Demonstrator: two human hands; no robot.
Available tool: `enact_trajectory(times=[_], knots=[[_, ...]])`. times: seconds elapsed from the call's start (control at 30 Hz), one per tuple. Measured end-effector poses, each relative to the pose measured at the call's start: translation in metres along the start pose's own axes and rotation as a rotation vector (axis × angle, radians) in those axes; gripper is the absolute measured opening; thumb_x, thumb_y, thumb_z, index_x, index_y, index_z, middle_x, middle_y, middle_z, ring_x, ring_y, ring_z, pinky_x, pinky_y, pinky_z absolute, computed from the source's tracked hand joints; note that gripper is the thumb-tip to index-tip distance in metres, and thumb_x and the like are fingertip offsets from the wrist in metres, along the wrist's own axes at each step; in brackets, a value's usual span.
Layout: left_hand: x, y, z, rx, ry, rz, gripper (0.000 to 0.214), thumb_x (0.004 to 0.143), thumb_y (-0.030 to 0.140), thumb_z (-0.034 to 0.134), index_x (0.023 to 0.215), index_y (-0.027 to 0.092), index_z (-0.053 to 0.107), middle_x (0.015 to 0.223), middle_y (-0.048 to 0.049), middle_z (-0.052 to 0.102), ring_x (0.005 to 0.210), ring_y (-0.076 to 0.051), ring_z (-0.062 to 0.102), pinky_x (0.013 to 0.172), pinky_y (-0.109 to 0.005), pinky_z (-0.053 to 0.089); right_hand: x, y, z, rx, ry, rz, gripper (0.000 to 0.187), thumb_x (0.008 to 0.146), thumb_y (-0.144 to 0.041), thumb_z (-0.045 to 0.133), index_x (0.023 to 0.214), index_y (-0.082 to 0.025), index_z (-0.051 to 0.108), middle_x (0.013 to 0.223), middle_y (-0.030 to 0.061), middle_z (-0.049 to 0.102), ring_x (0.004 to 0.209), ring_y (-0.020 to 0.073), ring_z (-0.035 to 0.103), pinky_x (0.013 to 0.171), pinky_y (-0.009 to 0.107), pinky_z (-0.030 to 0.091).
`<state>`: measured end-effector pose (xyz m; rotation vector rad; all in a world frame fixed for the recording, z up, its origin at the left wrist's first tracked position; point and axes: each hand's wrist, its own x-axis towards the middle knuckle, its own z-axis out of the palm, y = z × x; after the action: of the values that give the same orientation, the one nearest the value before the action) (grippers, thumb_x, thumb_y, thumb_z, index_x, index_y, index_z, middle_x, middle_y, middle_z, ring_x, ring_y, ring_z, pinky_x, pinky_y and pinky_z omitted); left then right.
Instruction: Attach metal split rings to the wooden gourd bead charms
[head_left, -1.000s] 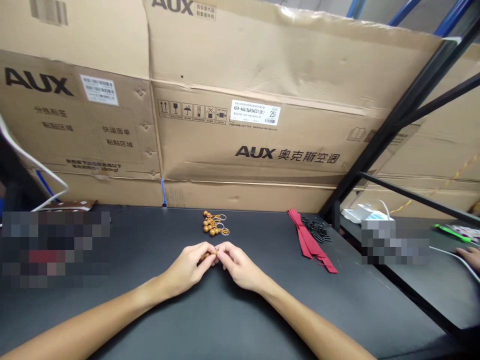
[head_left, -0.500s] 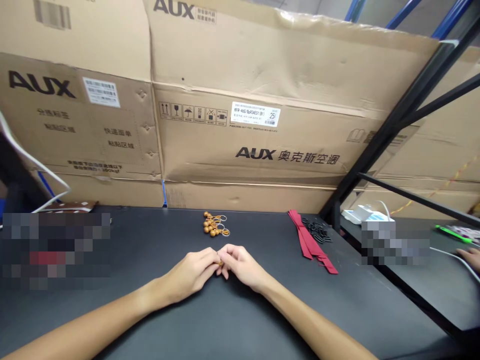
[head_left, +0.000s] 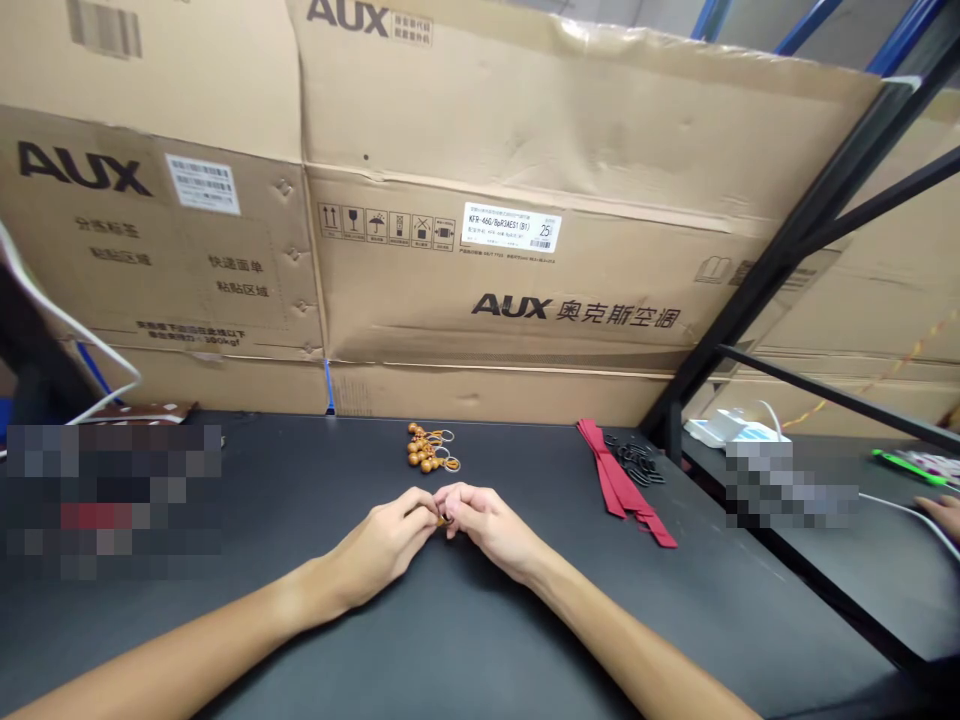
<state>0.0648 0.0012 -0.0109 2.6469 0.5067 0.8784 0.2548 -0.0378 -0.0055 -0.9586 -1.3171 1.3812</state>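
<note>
My left hand [head_left: 390,540] and my right hand [head_left: 487,522] meet fingertip to fingertip low over the black table [head_left: 300,620]. Both pinch a small brown wooden bead charm [head_left: 442,519], mostly hidden between the fingers. Just beyond the hands lies a small heap of the same brown bead charms with metal rings [head_left: 430,449]. To the right lie red ribbon strips [head_left: 622,483] with a pile of small black loops [head_left: 636,459] beside them.
Large AUX cardboard boxes [head_left: 525,250] wall the table's far edge. A black metal rack frame [head_left: 810,220] stands at the right, with a second table behind it holding a white device [head_left: 731,427]. Another person's hand [head_left: 943,515] shows at the far right edge. White cables run at left.
Both hands have stayed together on the small charm, with the fingers shifting slightly around it. Nothing else on the table has moved.
</note>
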Motion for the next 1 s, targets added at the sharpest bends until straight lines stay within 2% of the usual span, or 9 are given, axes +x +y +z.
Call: enact_trajectory(times=[0.17, 0.3, 0.47, 0.53, 0.7, 0.87, 1.0], knots=[[0.001, -0.004, 0.002, 0.055, 0.099, -0.046, 0.017, 0.095, 0.017, 0.041, 0.093, 0.019, 0.058, 0.098, -0.0048, 0.057, 0.075, -0.012, 0.062, 0.071, -0.024, 0.052, -0.001, 0.000, 0.000, -0.019, -0.003, -0.004, 0.032, 0.075, -0.043, 0.069, 0.064, -0.015, 0.061, 0.097, 0.0046, 0.055, 0.069, 0.0108, 0.048, 0.068, 0.026, 0.043], [0.002, -0.003, 0.000, 0.017, 0.104, -0.095, 0.016, 0.095, 0.016, 0.040, 0.090, 0.019, 0.055, 0.089, -0.0030, 0.059, 0.074, -0.013, 0.060, 0.070, -0.025, 0.050, -0.003, -0.002, 0.004, -0.054, -0.042, 0.015, 0.035, 0.076, -0.046, 0.068, 0.064, -0.014, 0.061, 0.089, 0.0032, 0.053, 0.065, 0.0103, 0.049, 0.064, 0.027, 0.043], [0.001, -0.001, -0.001, -0.060, 0.120, -0.058, 0.017, 0.096, 0.017, 0.040, 0.090, 0.019, 0.056, 0.086, -0.0031, 0.060, 0.075, -0.013, 0.059, 0.071, -0.025, 0.050, -0.004, 0.000, 0.009, -0.091, -0.063, 0.016, 0.038, 0.077, -0.050, 0.066, 0.064, -0.015, 0.058, 0.084, 0.0017, 0.053, 0.063, 0.0102, 0.051, 0.064, 0.027, 0.044], [0.001, -0.002, -0.001, -0.073, 0.129, -0.066, 0.017, 0.096, 0.019, 0.041, 0.089, 0.019, 0.056, 0.085, -0.0028, 0.060, 0.074, -0.013, 0.059, 0.070, -0.025, 0.049, -0.004, 0.002, 0.010, -0.086, -0.063, 0.012, 0.038, 0.078, -0.050, 0.065, 0.067, -0.015, 0.057, 0.083, 0.0019, 0.055, 0.063, 0.0101, 0.052, 0.066, 0.027, 0.044], [0.001, -0.002, 0.000, -0.073, 0.146, -0.191, 0.011, 0.093, 0.021, 0.046, 0.088, 0.019, 0.056, 0.074, 0.0013, 0.059, 0.061, -0.010, 0.055, 0.061, -0.021, 0.047, -0.003, 0.002, 0.011, -0.001, -0.081, 0.035, 0.038, 0.080, -0.052, 0.063, 0.079, -0.015, 0.060, 0.078, 0.0023, 0.062, 0.064, 0.0113, 0.055, 0.067, 0.027, 0.044], [0.001, -0.001, 0.000, -0.064, 0.168, -0.242, 0.011, 0.092, 0.023, 0.048, 0.085, 0.019, 0.056, 0.073, 0.0016, 0.060, 0.059, -0.010, 0.055, 0.061, -0.021, 0.047, -0.004, -0.006, 0.012, -0.037, -0.088, -0.008, 0.034, 0.076, -0.048, 0.069, 0.074, -0.014, 0.063, 0.081, 0.0029, 0.065, 0.064, 0.0108, 0.056, 0.071, 0.028, 0.046], [0.003, -0.001, -0.001, -0.060, 0.172, -0.273, 0.012, 0.091, 0.025, 0.049, 0.084, 0.018, 0.056, 0.072, 0.0017, 0.061, 0.059, -0.010, 0.055, 0.060, -0.021, 0.046, -0.003, -0.005, 0.011, 0.001, -0.077, -0.006, 0.038, 0.079, -0.051, 0.064, 0.083, -0.014, 0.069, 0.076, 0.0048, 0.067, 0.066, 0.0131, 0.059, 0.069, 0.029, 0.048]])
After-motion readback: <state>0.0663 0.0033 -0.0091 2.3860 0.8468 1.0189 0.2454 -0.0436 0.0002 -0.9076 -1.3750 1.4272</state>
